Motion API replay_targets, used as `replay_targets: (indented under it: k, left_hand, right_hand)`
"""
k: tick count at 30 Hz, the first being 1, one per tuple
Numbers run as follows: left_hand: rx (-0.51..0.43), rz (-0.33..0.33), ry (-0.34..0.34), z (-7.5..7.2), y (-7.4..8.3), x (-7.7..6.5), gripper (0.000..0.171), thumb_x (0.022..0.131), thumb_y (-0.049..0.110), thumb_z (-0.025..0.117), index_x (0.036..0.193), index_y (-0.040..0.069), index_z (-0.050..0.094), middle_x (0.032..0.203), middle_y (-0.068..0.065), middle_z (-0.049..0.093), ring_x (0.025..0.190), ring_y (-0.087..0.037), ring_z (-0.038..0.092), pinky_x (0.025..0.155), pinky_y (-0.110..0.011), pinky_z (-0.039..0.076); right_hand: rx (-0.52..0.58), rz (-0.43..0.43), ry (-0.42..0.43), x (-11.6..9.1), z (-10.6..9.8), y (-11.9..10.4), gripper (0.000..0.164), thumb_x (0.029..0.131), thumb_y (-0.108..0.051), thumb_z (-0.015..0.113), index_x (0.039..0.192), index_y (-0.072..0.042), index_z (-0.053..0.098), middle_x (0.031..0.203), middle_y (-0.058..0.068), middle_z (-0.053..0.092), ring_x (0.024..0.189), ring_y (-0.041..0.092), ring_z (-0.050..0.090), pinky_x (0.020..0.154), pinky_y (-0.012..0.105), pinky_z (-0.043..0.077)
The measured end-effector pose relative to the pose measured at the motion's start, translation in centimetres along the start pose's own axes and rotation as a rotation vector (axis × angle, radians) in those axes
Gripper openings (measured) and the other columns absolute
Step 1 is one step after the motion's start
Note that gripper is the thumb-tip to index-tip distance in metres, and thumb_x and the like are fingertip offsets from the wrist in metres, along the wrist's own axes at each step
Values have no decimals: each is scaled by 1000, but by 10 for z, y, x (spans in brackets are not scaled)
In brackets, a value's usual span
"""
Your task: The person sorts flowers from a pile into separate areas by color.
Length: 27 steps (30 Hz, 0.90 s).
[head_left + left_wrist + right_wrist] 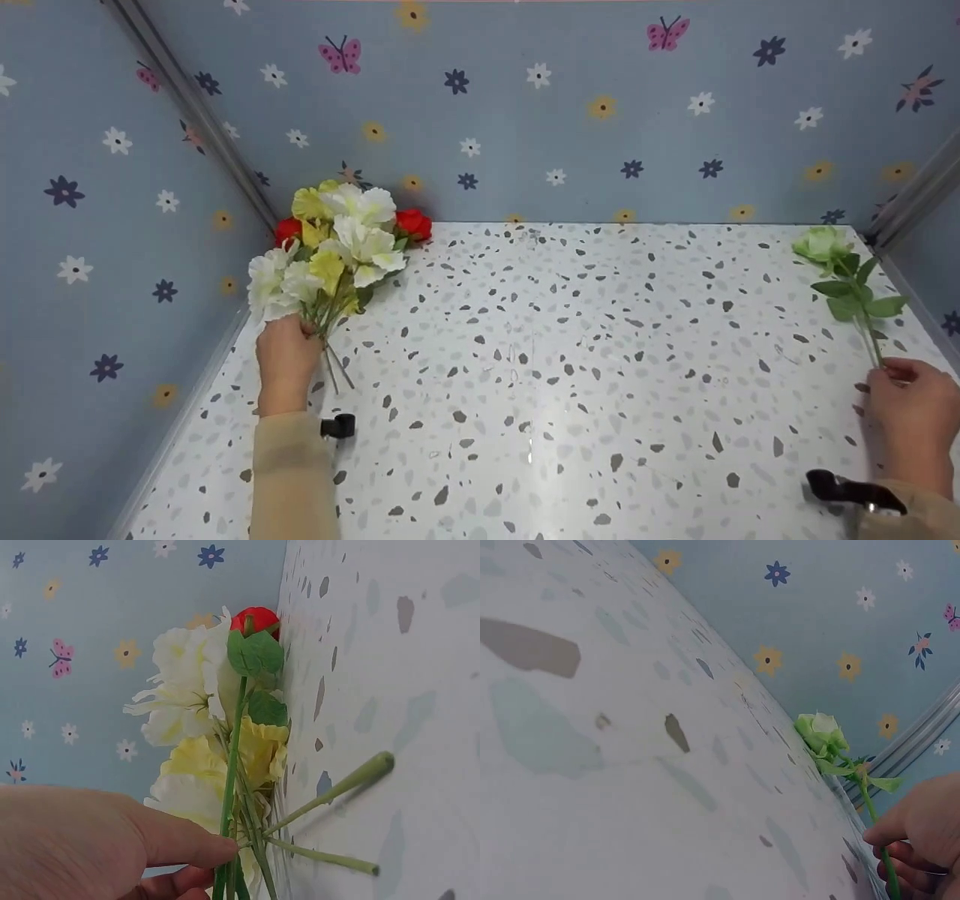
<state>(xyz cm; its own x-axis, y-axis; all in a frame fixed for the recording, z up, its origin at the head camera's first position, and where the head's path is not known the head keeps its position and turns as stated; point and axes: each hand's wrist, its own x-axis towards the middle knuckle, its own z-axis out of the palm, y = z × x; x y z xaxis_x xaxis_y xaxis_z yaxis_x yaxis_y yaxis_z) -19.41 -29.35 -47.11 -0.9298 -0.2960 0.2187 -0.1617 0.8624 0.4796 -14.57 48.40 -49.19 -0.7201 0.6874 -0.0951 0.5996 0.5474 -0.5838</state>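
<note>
At the left of the head view, a bunch of artificial flowers (360, 240) in white, yellow and red lies on the speckled tabletop. My left hand (289, 356) grips its stems below the blooms. In the left wrist view the thumb presses on the green stems (234, 765), and two stem ends stick out towards the tabletop. A red rose (256, 619) shows at the far end of the bunch. Over at the right side, my right hand (915, 405) pinches the lower stem of a pale green rose (821, 244). Its leaves and bloom point away from me.
The white speckled tabletop (570, 360) stretches between the hands. Blue patterned panels (510, 112) enclose it at the back and both sides, with metal posts (199, 105) at the corners. A black wrist mount (855, 491) sits by each sleeve.
</note>
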Motion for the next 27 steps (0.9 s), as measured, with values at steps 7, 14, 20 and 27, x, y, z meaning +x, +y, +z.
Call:
replay_targets:
  k: [7, 14, 20, 27]
  left_hand:
    - [61, 37, 18, 3, 3, 2, 12, 82, -7, 57, 73, -1, 62, 75, -23, 61, 73, -42, 55, 68, -53, 43]
    - [0, -6, -35, -2, 11, -1, 8, 89, -3, 56, 87, -4, 64, 87, -25, 61, 83, -46, 58, 74, -56, 46]
    - [-109, -27, -89, -6, 25, 0, 12, 95, 4, 58, 100, -2, 67, 94, -19, 65, 87, -37, 60, 78, -49, 47]
    - [-251, -50, -136, 3, 39, 0, 12, 97, 9, 61, 105, 1, 66, 98, -15, 65, 91, -31, 60, 79, -41, 47]
  right_hand:
    - [25, 20, 21, -3, -3, 3, 46, 102, -19, 45, 143, 3, 50, 137, 27, 51, 115, 40, 51, 70, 35, 39]
    - [30, 32, 18, 0, -4, 3, 46, 103, -20, 45, 144, 1, 50, 138, 25, 51, 114, 39, 51, 74, 39, 41]
    - [41, 14, 46, 0, -2, 3, 44, 103, -19, 45, 141, 2, 52, 133, 26, 53, 113, 39, 51, 77, 42, 42]
    - [53, 32, 72, -2, -5, -1, 46, 105, -20, 41, 145, 3, 47, 134, 27, 51, 114, 39, 51, 73, 37, 41]
